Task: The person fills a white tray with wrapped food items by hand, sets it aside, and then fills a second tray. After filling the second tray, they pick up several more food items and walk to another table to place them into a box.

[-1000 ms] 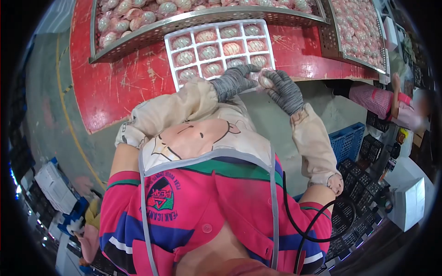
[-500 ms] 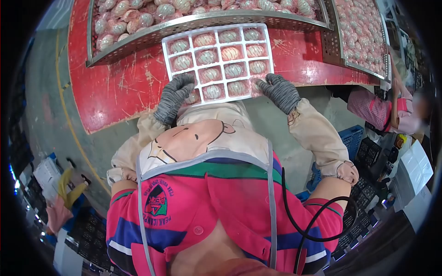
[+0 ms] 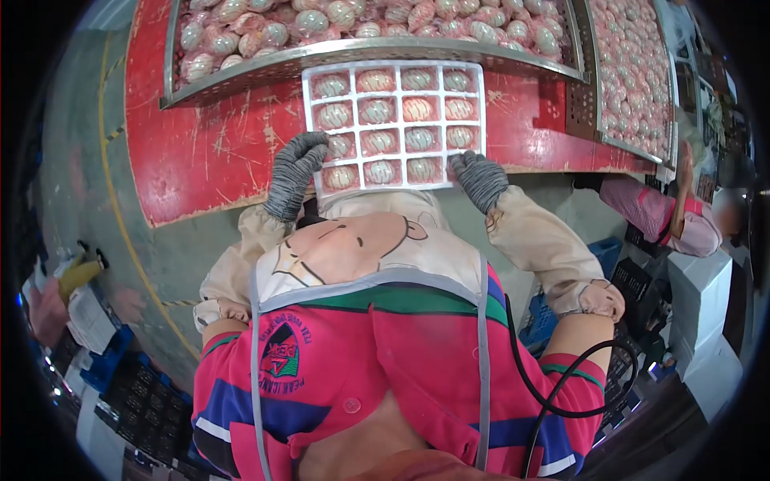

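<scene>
A white gridded tray (image 3: 399, 123) lies by the front edge of the red table, its near part in front of my apron. Wrapped eggs (image 3: 420, 139) sit singly in its compartments, in clear film with pale and reddish stripes. Most look greyish, a few more orange. My left hand (image 3: 295, 175), in a grey knitted glove, is closed on the tray's left side, fingers over the rim. At the lower right corner my right hand (image 3: 481, 178), gloved alike, grips the rim and partly covers the corner compartment. Both thumbs and the tray's underside are hard to see.
Behind the tray stands a perforated metal bin (image 3: 377, 50) heaped with wrapped eggs. A second metal bin (image 3: 634, 80) of them is at the right. The red table (image 3: 216, 152) has a worn top. At the right edge, a co-worker in pink (image 3: 642, 210) works near white boxes (image 3: 699, 293).
The tray has turned slightly and now lies squarer to me, still between both hands. My right hand sits closer to its lower corner. The whole view has shifted a little.
</scene>
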{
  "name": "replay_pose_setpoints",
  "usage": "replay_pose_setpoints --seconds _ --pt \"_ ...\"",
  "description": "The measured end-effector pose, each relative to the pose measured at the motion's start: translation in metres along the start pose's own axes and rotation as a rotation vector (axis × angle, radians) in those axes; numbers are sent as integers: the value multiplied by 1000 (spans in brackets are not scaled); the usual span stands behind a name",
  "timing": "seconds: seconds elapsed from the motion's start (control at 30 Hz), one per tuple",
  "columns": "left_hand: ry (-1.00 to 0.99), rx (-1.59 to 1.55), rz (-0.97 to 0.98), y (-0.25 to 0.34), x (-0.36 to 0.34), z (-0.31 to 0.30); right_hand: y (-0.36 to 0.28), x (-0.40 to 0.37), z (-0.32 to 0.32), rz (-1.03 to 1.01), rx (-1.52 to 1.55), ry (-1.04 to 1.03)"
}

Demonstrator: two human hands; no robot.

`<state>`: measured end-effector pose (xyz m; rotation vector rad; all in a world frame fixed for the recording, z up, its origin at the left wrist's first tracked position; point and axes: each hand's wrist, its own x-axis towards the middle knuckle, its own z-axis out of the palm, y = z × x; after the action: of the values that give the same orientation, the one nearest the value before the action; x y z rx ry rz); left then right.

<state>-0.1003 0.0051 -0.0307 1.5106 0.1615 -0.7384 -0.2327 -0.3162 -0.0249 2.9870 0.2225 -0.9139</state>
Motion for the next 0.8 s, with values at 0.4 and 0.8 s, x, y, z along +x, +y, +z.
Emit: replay_pose_setpoints --seconds 0.4,0.8 --pt "176 607 182 -62 38 -21 9 10 1 -11 19 -12" --pt "398 710 122 -62 26 -25 13 44 11 242 1356 503"
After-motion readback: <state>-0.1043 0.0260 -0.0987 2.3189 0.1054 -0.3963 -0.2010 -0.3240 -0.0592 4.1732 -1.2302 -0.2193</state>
